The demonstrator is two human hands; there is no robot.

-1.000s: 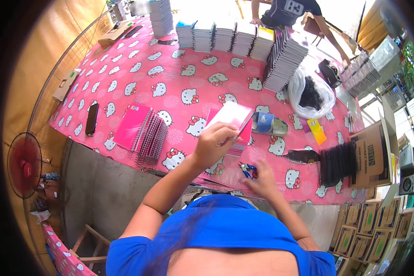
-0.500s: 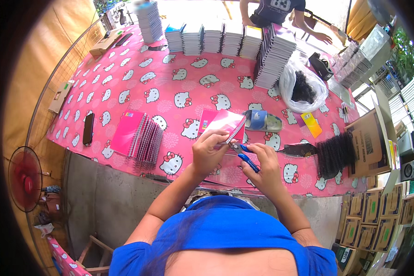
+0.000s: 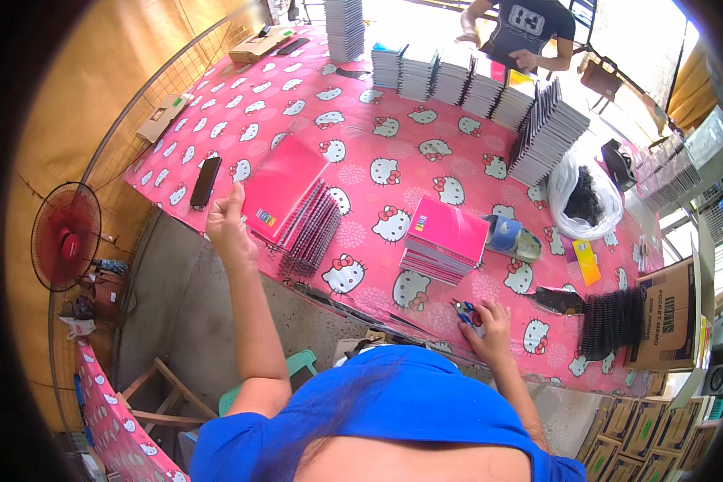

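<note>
At the left, my left hand [image 3: 231,229] is closed, its fingertips pinching the outer edge of a pink spiral notebook [image 3: 289,181] that lies on top of a stack of black-coiled notebooks [image 3: 317,229]. Near the table's front edge, my right hand [image 3: 492,333] rests low with a pair of blue-handled pliers [image 3: 464,312] between thumb and fingers. Ahead of that hand sits a pile of pink notebooks [image 3: 446,233], with a blue slipper [image 3: 514,239] just to its right.
A phone [image 3: 206,183] lies on the pink tablecloth. Tall notebook stacks [image 3: 546,132] line the far side, where another person [image 3: 530,36] stands. To the right are a white plastic bag [image 3: 582,197], black coils [image 3: 610,325] and a cardboard box [image 3: 667,317]. A red fan [image 3: 66,241] stands left.
My left hand has carried the spiral notebook from the middle to the left stack. My right hand has lowered to the table with the pliers. The view has turned leftward.
</note>
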